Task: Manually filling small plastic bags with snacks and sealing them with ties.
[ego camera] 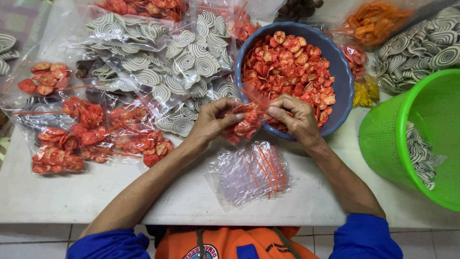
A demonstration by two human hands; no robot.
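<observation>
My left hand (214, 118) and my right hand (293, 116) both grip a small clear plastic bag of red chips (245, 125), held just over the near rim of a blue bowl (343, 82). The bowl is heaped with red round chips (287, 64). A stack of flat clear bags with red strips (249, 173) lies on the white table (96, 196) right below my hands.
Filled bags of red chips (72, 139) lie at the left. Bags of grey-and-white spiral chips (187, 57) are piled behind them. A green perforated basket (421, 134) with spiral chips stands at the right, and bags of orange snacks (376, 19) lie behind.
</observation>
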